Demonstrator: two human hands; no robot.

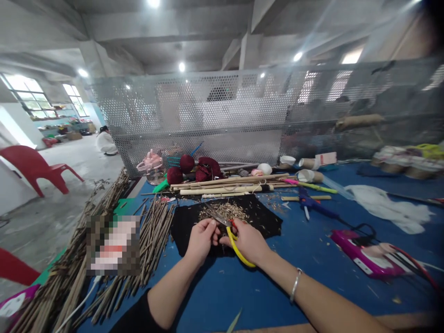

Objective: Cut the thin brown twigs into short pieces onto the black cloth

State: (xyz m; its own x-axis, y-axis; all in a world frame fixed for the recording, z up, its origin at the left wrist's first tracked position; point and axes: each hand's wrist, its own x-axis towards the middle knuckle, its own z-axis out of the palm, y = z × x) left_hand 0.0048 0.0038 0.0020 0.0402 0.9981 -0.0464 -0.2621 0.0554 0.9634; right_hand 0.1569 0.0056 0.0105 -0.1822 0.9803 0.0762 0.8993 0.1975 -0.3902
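Observation:
My right hand (247, 238) is closed around the yellow handles of a pair of scissors (238, 252), whose blades point up and to the left. Close beside the blades, my left hand (203, 238) has its thumb and fingers pinched together. What those fingers hold, if anything, is too small to make out. Both hands are over a black cloth (267, 221) laid on the blue tabletop. A heap of small dry brown clippings (231, 210) lies on the cloth just beyond the scissors.
Bundles of dry stalks (152, 245) lie at the left. Behind the cloth are bamboo sticks (225, 190) and dark red yarn balls (187, 163). A blue glue gun (314, 203), a purple power strip (367, 259) and white cloth (388, 206) lie right. A perforated metal screen (208, 120) borders the back.

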